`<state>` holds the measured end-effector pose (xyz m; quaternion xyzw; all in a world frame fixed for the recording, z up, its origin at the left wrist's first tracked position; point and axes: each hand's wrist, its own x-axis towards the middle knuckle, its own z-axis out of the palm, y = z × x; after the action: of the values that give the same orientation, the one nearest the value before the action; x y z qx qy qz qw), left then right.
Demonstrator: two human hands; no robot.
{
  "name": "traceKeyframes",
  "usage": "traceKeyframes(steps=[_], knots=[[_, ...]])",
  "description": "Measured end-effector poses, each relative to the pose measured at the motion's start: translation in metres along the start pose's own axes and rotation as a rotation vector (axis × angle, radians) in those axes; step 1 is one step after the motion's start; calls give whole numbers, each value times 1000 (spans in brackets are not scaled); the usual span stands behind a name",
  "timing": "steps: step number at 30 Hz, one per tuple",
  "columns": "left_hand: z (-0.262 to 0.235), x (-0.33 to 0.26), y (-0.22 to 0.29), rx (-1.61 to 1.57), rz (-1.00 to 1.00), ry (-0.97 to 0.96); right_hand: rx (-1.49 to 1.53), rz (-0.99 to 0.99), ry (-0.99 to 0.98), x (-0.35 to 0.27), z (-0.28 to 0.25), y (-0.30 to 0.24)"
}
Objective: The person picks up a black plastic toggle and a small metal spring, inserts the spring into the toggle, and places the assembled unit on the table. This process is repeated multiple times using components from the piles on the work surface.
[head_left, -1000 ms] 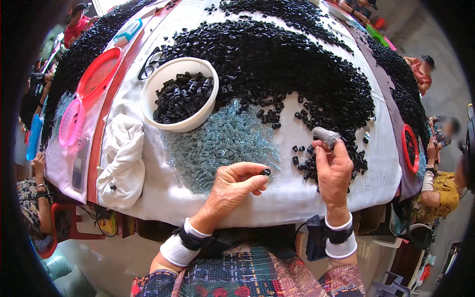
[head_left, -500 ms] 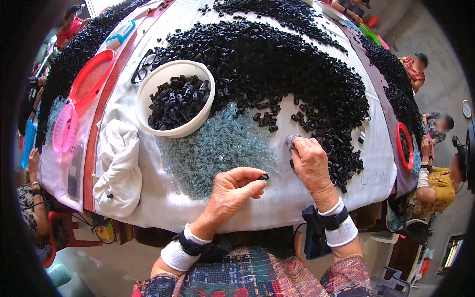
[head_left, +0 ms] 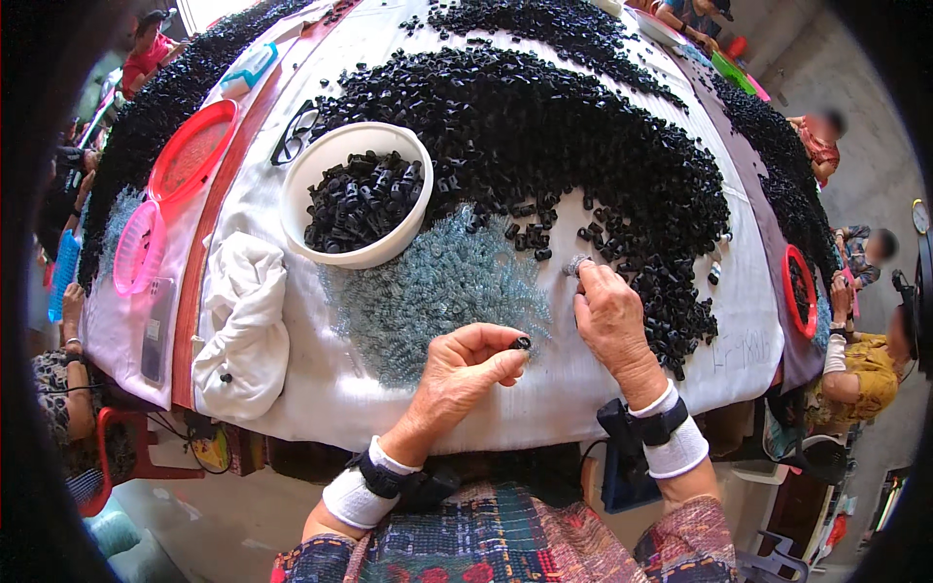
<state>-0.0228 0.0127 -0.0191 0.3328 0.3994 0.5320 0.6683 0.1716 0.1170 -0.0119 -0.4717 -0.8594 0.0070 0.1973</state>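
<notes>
My left hand [head_left: 457, 374] pinches a small black plastic piece [head_left: 521, 343], shaped like a cord-lock part, between thumb and index finger. It hovers at the near right edge of a pile of pale blue-grey coil springs [head_left: 428, 301]. To its right, my right hand [head_left: 614, 316] is closed, with a grey covering [head_left: 575, 264] on a fingertip. Those fingertips are beside the near edge of a wide heap of black plastic pieces [head_left: 544, 117]. Whether anything is between them is hidden.
A white bowl [head_left: 292, 219] full of black pieces stands left of the heap. A white cloth [head_left: 243, 330] lies crumpled at left; glasses [head_left: 292, 134] lie behind the bowl. Red tray [head_left: 165, 160] and pink basket [head_left: 126, 262] are farther left. Other people sit along both sides.
The fingertips of my right hand have moved slightly farther out on the table. My left hand keeps its pinch on the black piece. The whole view has shifted a little.
</notes>
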Motion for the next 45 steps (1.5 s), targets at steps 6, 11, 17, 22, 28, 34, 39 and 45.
traceKeyframes(steps=[6,11,17,22,28,34,39,45], knots=[[2,0,-1,6,12,18,73,5,27,-8,-1,1],[8,-1,2,32,27,42,646,141,125,-16,-25,-28],[21,-3,4,49,54,49,904,188,221,-32,-38,-60],[23,-4,1,71,72,76,961,161,285,-37,-26,-63],[26,-3,0,103,73,96,974,203,314,-40,-15,-62],[25,-3,0,124,45,113,917,191,226,-46,-16,-61],[25,-2,-1,118,50,137,793,125,309,-41,-18,-67],[25,-2,-1,110,17,153,621,-4,347,-43,-13,-65]])
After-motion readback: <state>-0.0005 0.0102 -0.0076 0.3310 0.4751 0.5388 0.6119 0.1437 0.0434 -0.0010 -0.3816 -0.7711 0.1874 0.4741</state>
